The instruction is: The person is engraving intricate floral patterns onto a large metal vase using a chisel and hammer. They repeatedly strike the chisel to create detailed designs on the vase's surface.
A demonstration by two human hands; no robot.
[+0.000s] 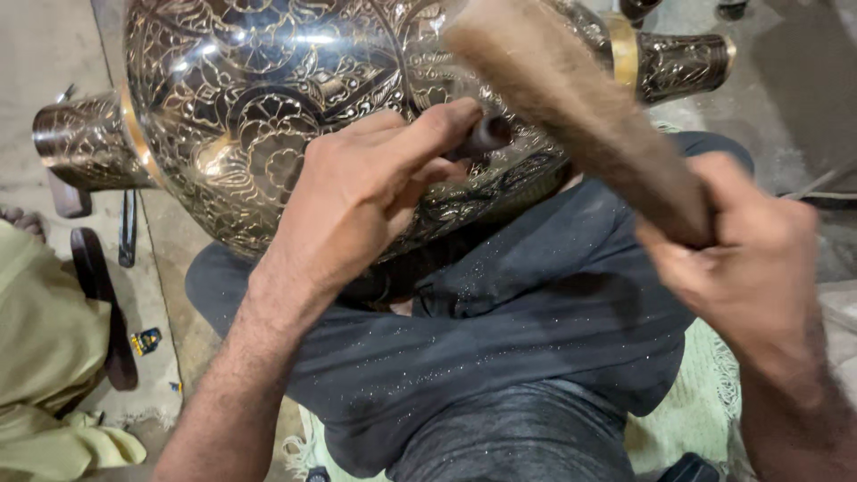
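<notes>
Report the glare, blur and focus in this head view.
Head view: bright glare streaks across the top of the engraved brass vessel; the wooden mallet in the right hand is smeared by motion blur; the left hand, gripping a dark chisel against the vessel, is fairly sharp; metal specks on the dark trousers show crisply.

Brass vessel [268, 107]: dark ground with bright golden engraved floral scrollwork (plain gold bands at both necks). Mallet [580, 116]: blurred tan-brown. Trousers [500, 321]: black, flecked with pale specks. Cloth [45, 357]: pale yellow-green.
</notes>
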